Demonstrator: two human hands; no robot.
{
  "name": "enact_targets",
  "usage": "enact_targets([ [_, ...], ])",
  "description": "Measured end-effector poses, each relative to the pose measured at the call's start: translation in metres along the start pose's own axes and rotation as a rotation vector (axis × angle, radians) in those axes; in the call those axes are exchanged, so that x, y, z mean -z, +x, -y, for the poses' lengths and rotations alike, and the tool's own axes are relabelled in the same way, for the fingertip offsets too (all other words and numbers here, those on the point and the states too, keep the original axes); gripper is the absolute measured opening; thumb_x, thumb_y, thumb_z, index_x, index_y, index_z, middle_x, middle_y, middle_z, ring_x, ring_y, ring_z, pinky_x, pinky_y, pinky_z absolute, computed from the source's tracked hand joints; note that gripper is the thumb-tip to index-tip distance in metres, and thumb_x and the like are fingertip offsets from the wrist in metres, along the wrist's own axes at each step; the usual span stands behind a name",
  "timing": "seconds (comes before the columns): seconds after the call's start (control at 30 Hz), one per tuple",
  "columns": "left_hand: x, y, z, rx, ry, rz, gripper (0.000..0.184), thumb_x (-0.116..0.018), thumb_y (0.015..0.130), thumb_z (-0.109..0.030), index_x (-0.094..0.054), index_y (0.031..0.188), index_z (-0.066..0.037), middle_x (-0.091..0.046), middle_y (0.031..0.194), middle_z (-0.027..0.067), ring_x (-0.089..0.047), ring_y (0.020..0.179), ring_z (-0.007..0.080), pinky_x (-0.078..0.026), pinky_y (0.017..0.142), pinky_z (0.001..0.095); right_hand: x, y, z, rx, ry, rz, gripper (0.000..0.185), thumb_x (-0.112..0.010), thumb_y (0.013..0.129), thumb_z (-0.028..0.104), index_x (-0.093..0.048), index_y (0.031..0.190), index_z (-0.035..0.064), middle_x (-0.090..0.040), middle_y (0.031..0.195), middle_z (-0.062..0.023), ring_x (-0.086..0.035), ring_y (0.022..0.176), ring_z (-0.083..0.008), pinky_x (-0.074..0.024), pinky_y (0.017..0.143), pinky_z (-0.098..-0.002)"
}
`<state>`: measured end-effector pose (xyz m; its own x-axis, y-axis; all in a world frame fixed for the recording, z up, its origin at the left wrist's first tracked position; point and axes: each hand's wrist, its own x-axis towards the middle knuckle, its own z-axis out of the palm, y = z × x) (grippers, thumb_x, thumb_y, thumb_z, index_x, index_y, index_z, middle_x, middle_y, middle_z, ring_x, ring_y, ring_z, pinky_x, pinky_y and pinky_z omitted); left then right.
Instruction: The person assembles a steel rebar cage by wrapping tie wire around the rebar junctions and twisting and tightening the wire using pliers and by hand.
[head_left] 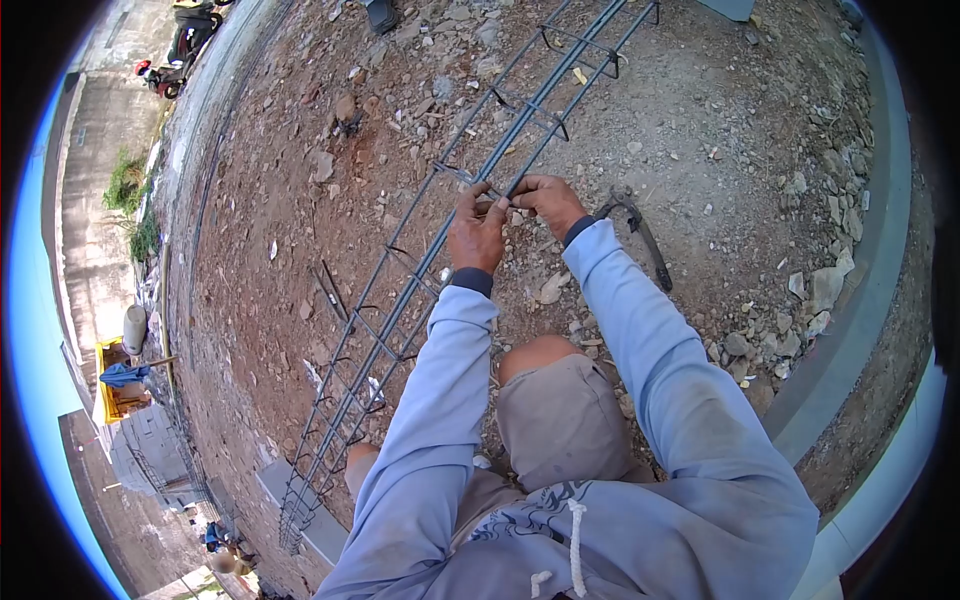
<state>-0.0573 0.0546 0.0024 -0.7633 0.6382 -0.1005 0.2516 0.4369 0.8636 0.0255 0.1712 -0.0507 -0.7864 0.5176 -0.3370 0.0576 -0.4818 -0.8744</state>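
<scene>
A long rebar cage (pixel 420 270) of straight bars with bent stirrups runs diagonally in front of me, from lower left to the top. My left hand (pixel 475 232) is closed at its middle, fingers curled on the bars beside a stirrup. Close by on the right, my right hand (pixel 548 203) is also closed, with thumb and fingertips pinched at the near bar. The two hands' fingertips nearly meet. Any thin wire between them is too small to make out. Right of my right hand, a dark metal hand tool (pixel 648 240) with a curved head lies on the ground.
Stony soil surrounds me, with broken rocks (pixel 825 285) at right beside a concrete strip (pixel 850 330). A grey block (pixel 300 510) sits by the cage's lower end. Short rods (pixel 333 292) lie left of the cage. Motorbikes (pixel 185 50) and a distant person (pixel 225 550) are at far left.
</scene>
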Motion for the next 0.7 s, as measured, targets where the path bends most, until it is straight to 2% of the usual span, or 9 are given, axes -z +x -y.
enact_targets([
  [0.13,0.008,0.002,0.004,0.014,-0.153,0.103,0.037,-0.065,0.083,-0.009,-0.057,0.119,-0.002,-0.068,0.088,0.0098,-0.065,0.078,0.0136,-0.051,0.069,0.0270,0.001,0.006,-0.007,-0.021,0.072,0.036,0.015,-0.063,0.074,0.005,-0.068,0.088,0.0006,-0.065,0.078,-0.0029,-0.056,0.070,-0.0120,-0.0425,0.061,-0.0265],
  [0.23,0.010,0.004,0.001,0.061,-0.190,0.112,0.035,-0.065,0.083,-0.007,-0.058,0.117,-0.002,-0.068,0.088,0.0088,-0.064,0.079,0.0124,-0.051,0.069,0.0265,-0.001,0.004,-0.007,0.015,0.052,0.041,0.016,-0.064,0.076,0.009,-0.069,0.089,0.0020,-0.065,0.078,-0.0045,-0.058,0.071,-0.0147,-0.0448,0.064,-0.0294],
  [0.33,0.007,0.005,0.001,0.063,-0.211,0.091,0.032,-0.066,0.082,-0.006,-0.060,0.114,-0.001,-0.068,0.088,0.0078,-0.063,0.076,0.0118,-0.049,0.067,0.0250,-0.011,-0.009,-0.005,0.139,-0.279,-0.163,0.016,-0.063,0.078,0.013,-0.068,0.088,0.0018,-0.067,0.080,-0.0082,-0.061,0.075,-0.0187,-0.0472,0.069,-0.0320],
  [0.37,0.007,0.005,0.001,0.071,-0.231,0.097,0.032,-0.066,0.082,-0.006,-0.060,0.114,-0.001,-0.067,0.088,0.0067,-0.062,0.075,0.0116,-0.048,0.065,0.0240,-0.016,-0.015,-0.005,0.154,-0.313,-0.228,0.018,-0.062,0.079,0.016,-0.068,0.087,0.0015,-0.067,0.084,-0.0122,-0.063,0.081,-0.0259,-0.0484,0.075,-0.0354],
  [0.5,0.006,0.009,0.009,0.056,-0.331,0.113,0.030,-0.066,0.083,-0.006,-0.062,0.112,-0.002,-0.067,0.089,0.0054,-0.061,0.073,0.0106,-0.046,0.062,0.0229,-0.031,-0.041,0.007,0.456,-0.618,-0.332,0.018,-0.062,0.079,0.018,-0.069,0.088,0.0050,-0.066,0.091,-0.0137,-0.060,0.089,-0.0331,-0.0474,0.080,-0.0404],
  [0.6,0.009,0.008,0.009,0.076,-0.280,0.122,0.030,-0.064,0.084,-0.007,-0.062,0.114,-0.004,-0.067,0.093,0.0053,-0.062,0.076,0.0107,-0.046,0.064,0.0231,-0.030,-0.040,0.003,0.533,-0.651,-0.337,0.016,-0.060,0.080,0.018,-0.068,0.086,0.0054,-0.065,0.090,-0.0143,-0.060,0.089,-0.0325,-0.0470,0.080,-0.0416],
  [0.7,0.015,0.004,0.002,0.142,-0.337,0.170,0.028,-0.061,0.087,-0.011,-0.062,0.115,-0.005,-0.067,0.097,0.0049,-0.064,0.080,0.0114,-0.047,0.067,0.0229,-0.032,-0.044,0.011,0.485,-0.774,-0.337,0.015,-0.060,0.081,0.019,-0.065,0.084,0.0047,-0.063,0.087,-0.0149,-0.059,0.087,-0.0339,-0.0470,0.078,-0.0434],
])
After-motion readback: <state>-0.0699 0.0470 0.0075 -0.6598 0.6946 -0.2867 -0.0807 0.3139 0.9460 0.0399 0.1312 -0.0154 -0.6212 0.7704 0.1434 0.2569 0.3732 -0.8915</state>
